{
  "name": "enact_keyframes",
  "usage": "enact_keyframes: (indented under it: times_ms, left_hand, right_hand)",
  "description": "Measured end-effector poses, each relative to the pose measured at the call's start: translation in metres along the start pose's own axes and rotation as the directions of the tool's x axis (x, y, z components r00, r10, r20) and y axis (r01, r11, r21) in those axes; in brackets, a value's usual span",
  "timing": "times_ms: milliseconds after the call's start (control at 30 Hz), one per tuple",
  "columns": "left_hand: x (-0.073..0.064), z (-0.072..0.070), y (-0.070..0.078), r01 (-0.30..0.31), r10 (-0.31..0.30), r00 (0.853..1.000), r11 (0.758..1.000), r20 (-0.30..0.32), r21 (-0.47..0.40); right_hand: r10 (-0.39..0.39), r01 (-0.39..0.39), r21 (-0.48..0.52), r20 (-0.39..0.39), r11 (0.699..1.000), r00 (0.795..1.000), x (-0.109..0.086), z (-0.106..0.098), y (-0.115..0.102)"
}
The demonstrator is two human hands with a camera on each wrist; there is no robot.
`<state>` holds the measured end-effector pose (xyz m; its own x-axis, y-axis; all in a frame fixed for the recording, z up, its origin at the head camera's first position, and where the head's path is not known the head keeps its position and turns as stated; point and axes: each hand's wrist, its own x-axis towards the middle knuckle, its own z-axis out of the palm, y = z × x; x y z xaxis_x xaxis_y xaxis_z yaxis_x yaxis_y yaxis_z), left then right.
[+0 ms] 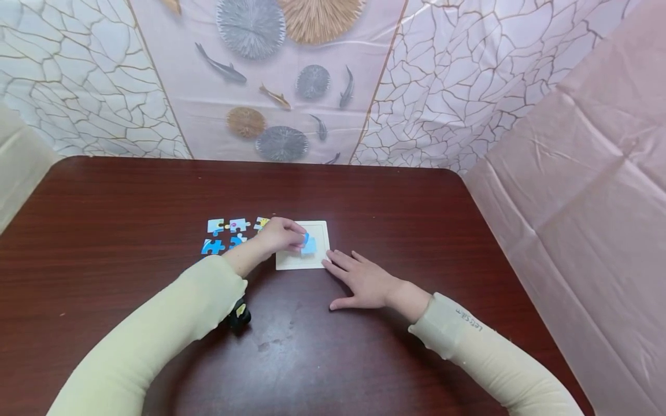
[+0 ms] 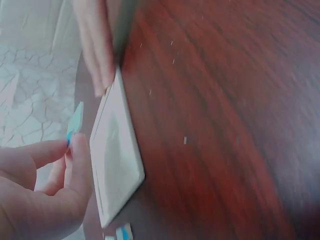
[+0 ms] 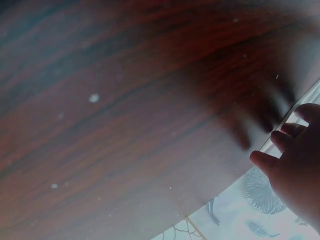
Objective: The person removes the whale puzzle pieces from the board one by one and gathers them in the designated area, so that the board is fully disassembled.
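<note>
A light-blue puzzle piece is pinched between thumb and fingers of my left hand, over the white puzzle frame. The left wrist view shows this puzzle piece edge-on, above the frame. My right hand lies with its fingers spread, their tips at the frame's right edge. In the right wrist view the right hand shows only in part, at the right border. Left of the frame lie several loose puzzle pieces, some hidden behind the left hand.
The dark reddish-brown table has rounded far corners. Behind it hangs a patterned cloth, with a plain pinkish cloth on the right. A black object sits under the left wrist, probably the wrist camera.
</note>
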<state>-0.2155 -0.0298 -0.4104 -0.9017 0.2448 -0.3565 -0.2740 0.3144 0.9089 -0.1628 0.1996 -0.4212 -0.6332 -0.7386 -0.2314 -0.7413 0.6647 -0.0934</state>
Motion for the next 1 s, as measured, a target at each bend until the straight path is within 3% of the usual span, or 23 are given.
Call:
enact_keyframes:
  times_ms: [267, 867, 1000]
  left_hand:
    - [-0.009, -0.023, 0.0, 0.046, -0.047, 0.999, 0.998, 0.017, 0.035]
    - [-0.021, -0.052, -0.024, 0.093, -0.093, 0.995, 0.996, 0.027, 0.015]
    - [-0.026, -0.058, -0.03, 0.078, -0.078, 0.996, 0.997, 0.036, 0.016]
  right_hand:
    - [0.01, -0.01, 0.014, 0.014, 1.0, 1.0, -0.001, -0.002, 0.0]
    - [0.004, -0.004, 0.018, 0.019, 1.0, 1.0, -0.001, -0.003, -0.002]
    - [-0.001, 0.001, 0.013, 0.023, 1.0, 1.0, 0.0, -0.002, -0.003]
